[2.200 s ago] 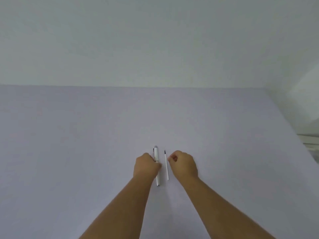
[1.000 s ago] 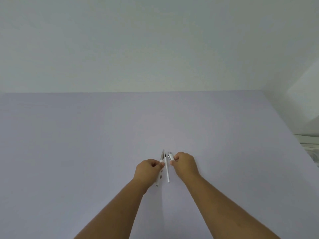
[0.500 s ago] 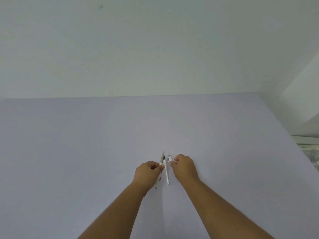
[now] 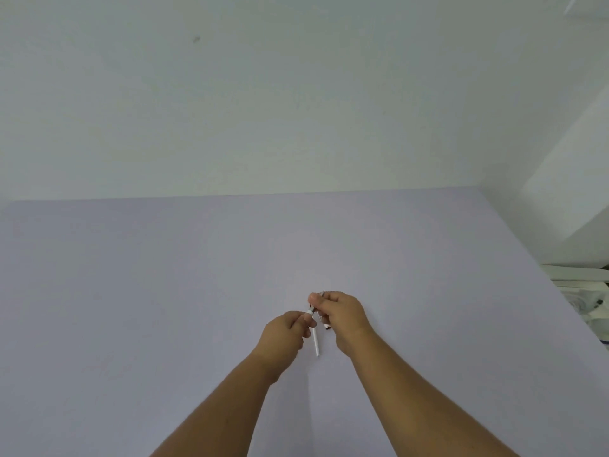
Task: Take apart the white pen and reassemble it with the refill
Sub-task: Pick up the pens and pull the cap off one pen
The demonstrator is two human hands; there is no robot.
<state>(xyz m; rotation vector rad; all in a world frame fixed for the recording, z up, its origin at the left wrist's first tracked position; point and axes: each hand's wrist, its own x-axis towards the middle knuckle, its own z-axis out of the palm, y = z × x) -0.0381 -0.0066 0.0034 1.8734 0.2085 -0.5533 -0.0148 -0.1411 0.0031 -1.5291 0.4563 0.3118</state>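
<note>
My left hand (image 4: 286, 334) pinches the white pen barrel (image 4: 309, 312) and holds it tilted above the table; only a short piece shows between the two hands. My right hand (image 4: 344, 316) is closed on the pen cap (image 4: 326, 325), whose dark end pokes out below the fingers. Its thumb and forefinger meet the barrel's upper end. The thin white refill (image 4: 316, 344) lies on the table between my wrists, pointing away from me.
The lilac table (image 4: 164, 291) runs to a pale wall at the back. Its right edge slants down past white clutter (image 4: 580, 291) on the floor beyond it.
My hands have drawn together. The right hand, still holding the cap, has moved left onto the barrel's upper end. The refill has stayed on the table.
</note>
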